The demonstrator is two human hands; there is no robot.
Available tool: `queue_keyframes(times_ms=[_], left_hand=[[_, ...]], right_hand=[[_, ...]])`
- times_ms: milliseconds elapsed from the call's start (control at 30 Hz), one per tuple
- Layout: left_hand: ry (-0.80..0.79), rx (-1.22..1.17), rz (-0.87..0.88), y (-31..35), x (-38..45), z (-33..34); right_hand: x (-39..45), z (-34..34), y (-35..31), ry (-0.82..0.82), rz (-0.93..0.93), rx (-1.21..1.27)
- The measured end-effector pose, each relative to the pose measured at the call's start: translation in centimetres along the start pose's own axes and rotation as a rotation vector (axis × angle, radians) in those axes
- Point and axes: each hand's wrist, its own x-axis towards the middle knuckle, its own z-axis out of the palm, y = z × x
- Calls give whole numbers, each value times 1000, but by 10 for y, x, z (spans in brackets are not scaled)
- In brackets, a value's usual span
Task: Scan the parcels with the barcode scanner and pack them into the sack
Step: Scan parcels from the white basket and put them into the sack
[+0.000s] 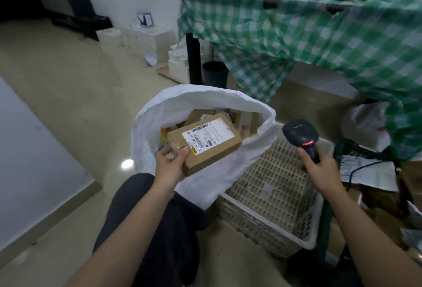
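Head view: left hand (170, 165) grips parcel (205, 144) over sack (205, 186); right hand (319, 170) grips scanner (301, 137).

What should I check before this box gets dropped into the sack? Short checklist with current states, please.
1. Left hand grips the cardboard box: ok.
2. Box held over the white sack mouth: ok.
3. Sack mouth open, parcels already inside: ok.
4. Label faces up, barcode visible: ok.
5. Right hand holds the scanner, red light on: ok.
6. Box already scanned: cannot tell.
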Motion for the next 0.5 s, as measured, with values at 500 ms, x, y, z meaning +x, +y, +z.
queue_keyframes(times_ms=[500], left_hand=[[-256, 567, 46, 25, 98, 99]], right_hand=[[0, -11, 20, 10, 64, -49]])
